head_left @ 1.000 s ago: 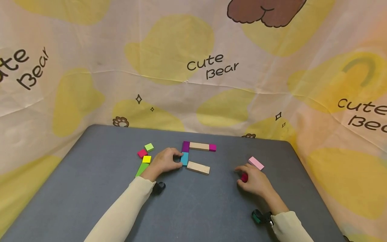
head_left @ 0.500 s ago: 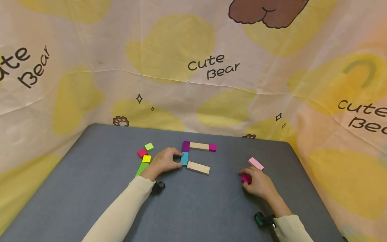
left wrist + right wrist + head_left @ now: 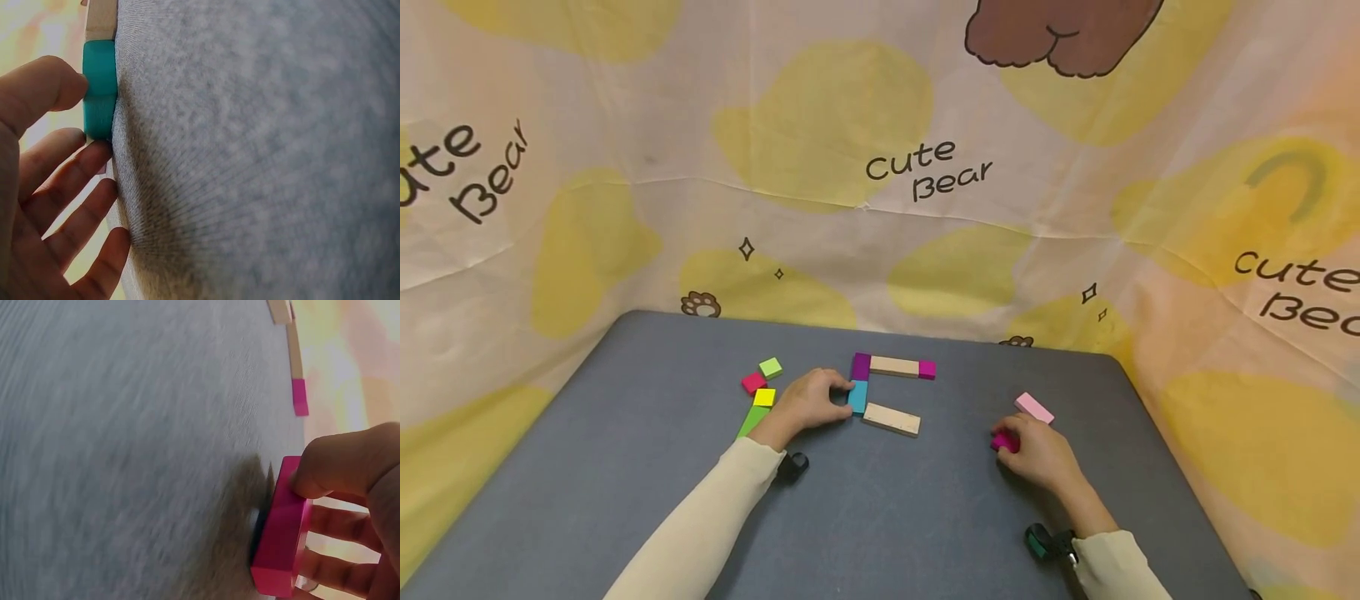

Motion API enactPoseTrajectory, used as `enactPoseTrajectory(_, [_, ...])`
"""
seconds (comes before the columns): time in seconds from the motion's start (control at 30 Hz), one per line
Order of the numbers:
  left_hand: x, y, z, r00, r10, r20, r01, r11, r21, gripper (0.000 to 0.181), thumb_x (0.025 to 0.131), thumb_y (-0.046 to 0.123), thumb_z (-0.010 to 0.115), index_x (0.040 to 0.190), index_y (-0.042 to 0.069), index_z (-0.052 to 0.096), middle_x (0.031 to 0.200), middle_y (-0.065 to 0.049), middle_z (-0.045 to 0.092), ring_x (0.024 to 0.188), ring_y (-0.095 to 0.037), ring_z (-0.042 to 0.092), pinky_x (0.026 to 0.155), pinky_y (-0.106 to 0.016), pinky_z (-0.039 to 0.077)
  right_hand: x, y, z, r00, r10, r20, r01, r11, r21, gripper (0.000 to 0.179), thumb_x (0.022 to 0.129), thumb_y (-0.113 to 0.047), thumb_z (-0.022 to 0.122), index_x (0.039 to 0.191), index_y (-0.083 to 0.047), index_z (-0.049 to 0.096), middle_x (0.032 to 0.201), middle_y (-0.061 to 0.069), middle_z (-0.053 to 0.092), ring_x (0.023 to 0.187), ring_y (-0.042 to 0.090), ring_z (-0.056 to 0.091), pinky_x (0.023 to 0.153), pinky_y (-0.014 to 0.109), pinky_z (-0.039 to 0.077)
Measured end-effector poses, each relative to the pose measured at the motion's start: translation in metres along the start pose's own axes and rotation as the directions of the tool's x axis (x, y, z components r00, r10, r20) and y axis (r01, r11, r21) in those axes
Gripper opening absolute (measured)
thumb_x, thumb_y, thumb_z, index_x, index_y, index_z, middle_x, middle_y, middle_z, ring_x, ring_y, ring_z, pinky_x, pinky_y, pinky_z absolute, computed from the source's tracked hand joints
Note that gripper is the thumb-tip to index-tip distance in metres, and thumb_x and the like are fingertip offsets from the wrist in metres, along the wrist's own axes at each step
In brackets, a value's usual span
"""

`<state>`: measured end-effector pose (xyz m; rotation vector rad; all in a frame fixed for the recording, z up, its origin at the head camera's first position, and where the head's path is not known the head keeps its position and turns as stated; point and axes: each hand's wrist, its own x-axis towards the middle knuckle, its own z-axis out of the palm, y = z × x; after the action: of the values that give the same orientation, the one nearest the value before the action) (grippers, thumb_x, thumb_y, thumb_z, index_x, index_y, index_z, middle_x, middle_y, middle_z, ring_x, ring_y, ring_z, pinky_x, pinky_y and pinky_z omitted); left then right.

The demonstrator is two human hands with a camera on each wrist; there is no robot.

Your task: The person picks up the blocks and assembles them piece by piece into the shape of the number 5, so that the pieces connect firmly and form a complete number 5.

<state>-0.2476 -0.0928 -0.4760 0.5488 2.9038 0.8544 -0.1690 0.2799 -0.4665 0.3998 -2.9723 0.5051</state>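
My left hand (image 3: 808, 400) pinches a blue block (image 3: 857, 397) between thumb and index finger. In the left wrist view this block (image 3: 100, 90) lies on the table, its end against a wooden block. A purple block (image 3: 861, 367) adjoins its far end. On the right, my right hand (image 3: 1036, 448) grips a magenta block (image 3: 1004, 442). In the right wrist view the thumb presses that block (image 3: 281, 531) and the other fingers lie behind it; its shadow falls on the table. Just beyond the right hand rests a pink block (image 3: 1034, 407).
A wooden block (image 3: 894, 364) with a magenta cube (image 3: 927, 369) at its end runs right from the purple block. Another wooden block (image 3: 891, 419) lies nearer. Left are green (image 3: 753, 420), yellow (image 3: 764, 397), red (image 3: 754, 383) and lime (image 3: 771, 367) blocks. A printed cloth stands behind the table.
My right hand has shifted slightly right and then back left with the magenta block, which shows more of its bright face than one second ago. My left hand has stayed at the blue block.
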Motion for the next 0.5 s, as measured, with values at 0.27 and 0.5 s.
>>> enactPoseTrajectory(0.27, [0.0,-0.003,0.003,1.0,-0.003,-0.002,0.003,1.0,-0.006,0.042,0.078,0.03,0.076,0.117,0.016,0.071,0.117,-0.001,0.068,0.113,-0.021,0.059,0.098,-0.04,0.048,0.009,-0.015,0.004,0.998,-0.013,-0.066,0.016,0.999,0.045,0.021,0.073,-0.015,0.075,0.094,-0.012,0.072,0.084,0.0,0.063,0.072,0.013,0.055,0.063,0.03,0.047])
enactPoseTrajectory(0.5, [0.001,-0.003,0.003,1.0,-0.001,-0.003,0.001,1.0,-0.008,0.042,0.077,0.03,0.076,0.117,0.016,0.071,0.117,-0.001,0.068,0.114,-0.021,0.059,0.099,-0.04,0.048,0.017,-0.033,0.01,0.998,-0.015,-0.062,0.021,0.996,0.091,0.022,0.074,-0.015,0.075,0.095,-0.009,0.072,0.086,0.004,0.065,0.07,0.012,0.054,0.062,0.027,0.047])
